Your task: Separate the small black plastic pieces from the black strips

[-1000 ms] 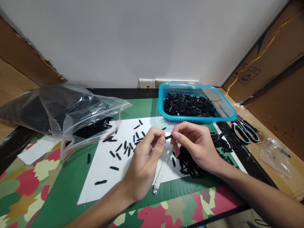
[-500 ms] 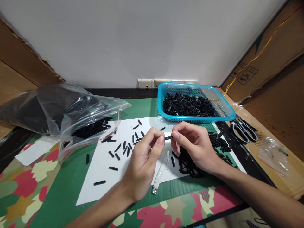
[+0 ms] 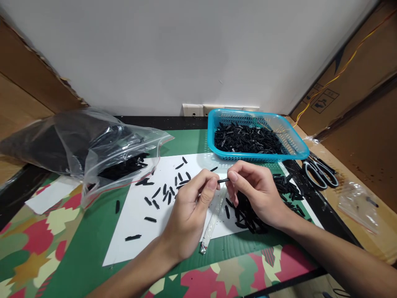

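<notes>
Between my two hands, above the white paper [image 3: 120,248], is a small black strip-shaped piece [image 3: 223,181]. My left hand [image 3: 192,211] pinches its left end between thumb and bent forefinger. At the other end, my right hand [image 3: 260,194] pinches it with thumb and fingertips. What the piece is exactly is too small to tell. Several similar black pieces [image 3: 150,219] lie scattered on the paper left of my left hand. Under and beside my right hand is a heap of black pieces [image 3: 248,219]. A narrow clear plastic-wrapped strip [image 3: 211,227] lies below, between the hands.
A blue basket [image 3: 211,140] full of black pieces stands at the back right. On the left lies an open zip bag [image 3: 93,165] of black pieces. Scissors [image 3: 319,171] and a small clear bag [image 3: 356,207] rest on cardboard at the right. A wall [image 3: 186,54] closes the back.
The view has shifted slightly, so everything sits a little further right. Both hands still pinch the black piece, with little change in their pose.
</notes>
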Action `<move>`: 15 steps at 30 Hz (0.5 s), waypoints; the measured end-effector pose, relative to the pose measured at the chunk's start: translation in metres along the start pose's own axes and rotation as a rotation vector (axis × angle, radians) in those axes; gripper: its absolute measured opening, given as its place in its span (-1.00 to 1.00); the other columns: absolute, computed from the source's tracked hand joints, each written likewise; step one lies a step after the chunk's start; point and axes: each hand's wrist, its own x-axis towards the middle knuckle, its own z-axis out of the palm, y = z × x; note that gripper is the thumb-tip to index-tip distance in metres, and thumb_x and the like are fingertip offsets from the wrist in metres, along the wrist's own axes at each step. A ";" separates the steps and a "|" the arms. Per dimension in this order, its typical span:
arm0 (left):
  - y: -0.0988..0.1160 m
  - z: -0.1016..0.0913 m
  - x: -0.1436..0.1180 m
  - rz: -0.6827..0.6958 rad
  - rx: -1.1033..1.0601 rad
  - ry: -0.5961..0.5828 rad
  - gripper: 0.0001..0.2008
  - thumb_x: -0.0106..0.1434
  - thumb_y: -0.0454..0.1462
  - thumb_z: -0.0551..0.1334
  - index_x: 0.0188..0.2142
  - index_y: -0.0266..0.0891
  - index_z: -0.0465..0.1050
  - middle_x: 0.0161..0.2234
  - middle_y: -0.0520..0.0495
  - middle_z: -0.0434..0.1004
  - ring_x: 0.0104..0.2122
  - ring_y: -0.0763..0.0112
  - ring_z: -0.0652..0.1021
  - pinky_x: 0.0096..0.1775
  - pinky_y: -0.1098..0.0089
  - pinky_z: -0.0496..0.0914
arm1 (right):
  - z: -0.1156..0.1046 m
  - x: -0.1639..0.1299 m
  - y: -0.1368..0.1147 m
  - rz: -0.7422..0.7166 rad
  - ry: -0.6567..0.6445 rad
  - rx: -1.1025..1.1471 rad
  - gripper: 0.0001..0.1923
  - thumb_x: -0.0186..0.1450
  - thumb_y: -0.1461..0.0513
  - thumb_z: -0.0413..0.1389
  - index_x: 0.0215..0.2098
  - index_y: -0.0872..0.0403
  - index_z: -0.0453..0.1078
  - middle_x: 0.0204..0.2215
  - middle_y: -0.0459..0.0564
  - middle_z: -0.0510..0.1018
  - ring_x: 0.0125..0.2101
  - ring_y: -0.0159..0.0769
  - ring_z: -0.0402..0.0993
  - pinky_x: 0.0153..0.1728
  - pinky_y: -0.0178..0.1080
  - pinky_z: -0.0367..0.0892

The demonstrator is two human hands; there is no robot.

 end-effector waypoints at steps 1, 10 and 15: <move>0.000 0.000 0.000 0.005 -0.007 -0.003 -0.74 0.59 -0.12 0.10 -0.23 -0.14 0.39 -0.37 0.10 0.30 -0.37 0.48 0.33 -0.29 0.41 0.25 | 0.000 0.000 0.000 -0.001 0.002 0.001 -0.71 0.52 0.09 0.16 -0.32 0.07 0.40 -0.56 -0.18 0.46 -0.60 -0.45 0.34 -0.52 -0.35 0.28; 0.001 0.001 0.001 0.060 -0.004 0.013 -0.75 0.59 -0.14 0.09 -0.22 -0.13 0.42 -0.39 0.10 0.33 -0.40 0.48 0.33 -0.29 0.40 0.25 | 0.003 -0.002 0.002 -0.041 -0.002 -0.018 -0.76 0.52 0.13 0.16 -0.29 0.07 0.42 -0.58 -0.19 0.46 -0.61 -0.47 0.33 -0.53 -0.37 0.28; 0.002 0.002 -0.001 0.084 0.029 0.023 -0.77 0.59 -0.17 0.10 -0.21 -0.13 0.44 -0.38 0.10 0.38 -0.38 0.47 0.37 -0.27 0.41 0.27 | 0.002 -0.004 0.002 -0.129 0.038 -0.179 -0.80 0.54 0.17 0.12 -0.26 0.05 0.42 -0.55 -0.19 0.46 -0.59 -0.46 0.36 -0.51 -0.38 0.31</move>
